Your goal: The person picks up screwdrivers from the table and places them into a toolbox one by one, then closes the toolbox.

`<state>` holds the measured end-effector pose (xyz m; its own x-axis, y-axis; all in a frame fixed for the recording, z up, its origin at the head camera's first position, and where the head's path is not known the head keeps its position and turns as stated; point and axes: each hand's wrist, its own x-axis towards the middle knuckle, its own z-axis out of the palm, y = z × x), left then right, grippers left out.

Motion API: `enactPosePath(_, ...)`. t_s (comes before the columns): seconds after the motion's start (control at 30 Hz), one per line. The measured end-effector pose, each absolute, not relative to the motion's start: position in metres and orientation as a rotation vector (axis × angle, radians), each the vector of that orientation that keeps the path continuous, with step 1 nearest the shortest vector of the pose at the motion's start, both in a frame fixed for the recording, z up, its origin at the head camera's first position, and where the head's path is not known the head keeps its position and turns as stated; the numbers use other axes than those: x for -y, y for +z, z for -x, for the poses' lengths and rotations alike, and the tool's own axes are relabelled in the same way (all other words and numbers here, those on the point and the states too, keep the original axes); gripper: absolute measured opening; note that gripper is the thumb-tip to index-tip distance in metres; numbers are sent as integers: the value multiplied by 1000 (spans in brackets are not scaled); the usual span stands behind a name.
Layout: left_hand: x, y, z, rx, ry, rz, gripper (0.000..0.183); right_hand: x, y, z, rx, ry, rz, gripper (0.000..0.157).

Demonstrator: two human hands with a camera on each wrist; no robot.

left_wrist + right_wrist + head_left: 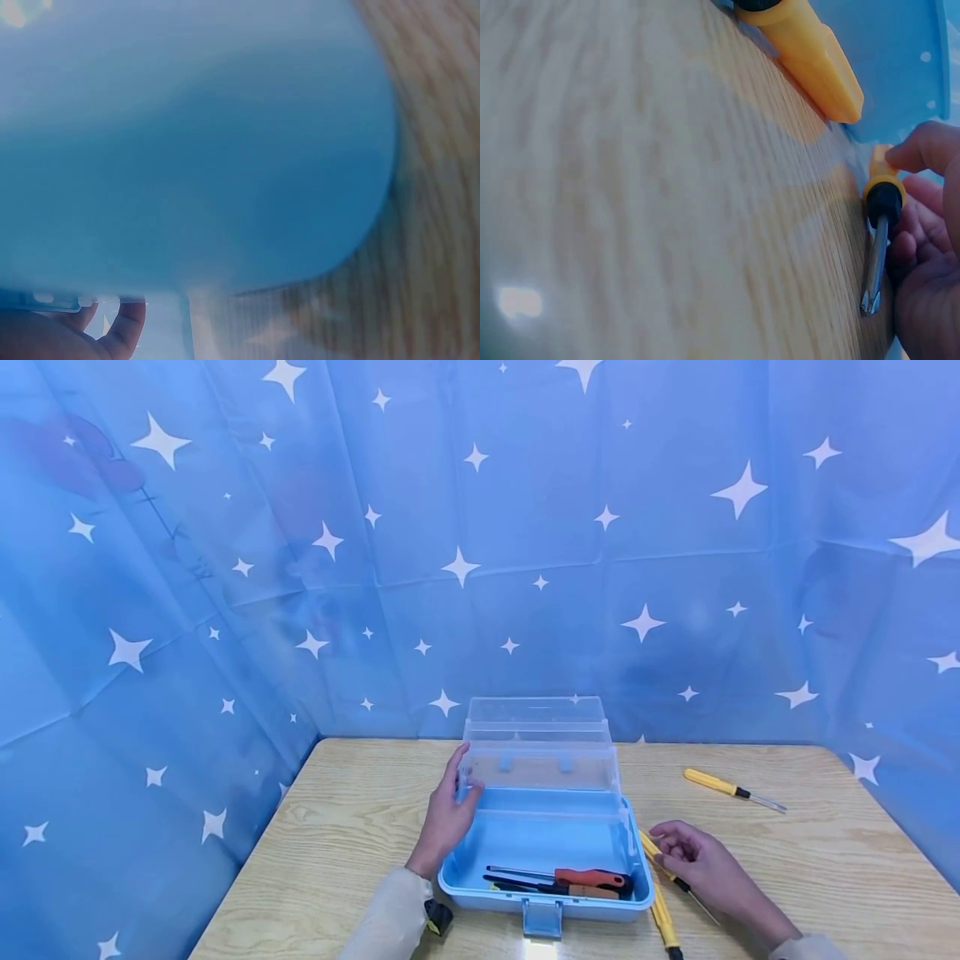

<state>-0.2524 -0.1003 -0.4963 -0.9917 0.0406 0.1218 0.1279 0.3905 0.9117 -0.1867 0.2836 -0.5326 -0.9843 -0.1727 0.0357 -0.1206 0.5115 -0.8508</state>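
Step at the blue box [540, 847]: apparently taking up the pinched yellow screwdriver [885, 201], just right of the box wall.
Right hand [701, 867]: thumb and fingers closed on the yellow handle; a pinch rather than a full fist.
Left hand [444, 822]: at the left edge of the clear lid [543, 768], thumb and forefinger apart; pinch or mere touch, cannot tell.
Next move for the right hand: probably calls for a firm hold and a lift clear of the near yellow screwdriver [663, 918].
Pinched yellow screwdriver: smooth plastic handle, black collar, thin shiny metal shaft pointing near and right, cross-shaped tip.
Near yellow screwdriver: along the right side of the box, chunky faceted handle, black collar toward the near edge.
Far yellow screwdriver [711, 782]: lying well apart, far right on the table [360, 827]; slim rounded handle, metal shaft toward the right.
Blue box: smooth glossy plastic, rounded corners, hinged latch [542, 918] at the near side.
Clear lid: stepped, see-through plastic, raised at the far side.
Inside, near right: red-handled screwdriver [585, 877], moulded grip with black; beside it, nearer, brown-handled tool [592, 892].
Table: pale wood grain, rounded far corners.
Backdrop [540, 635]: creased blue cloth or sheet, white four-pointed stars.
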Motion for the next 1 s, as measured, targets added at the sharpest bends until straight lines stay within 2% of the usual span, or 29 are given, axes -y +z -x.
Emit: enactPosePath(1.0, 101, -495, 251, 2549, -1707, 160, 60, -283, -526, 186, -2645, -1499, 108, 37)
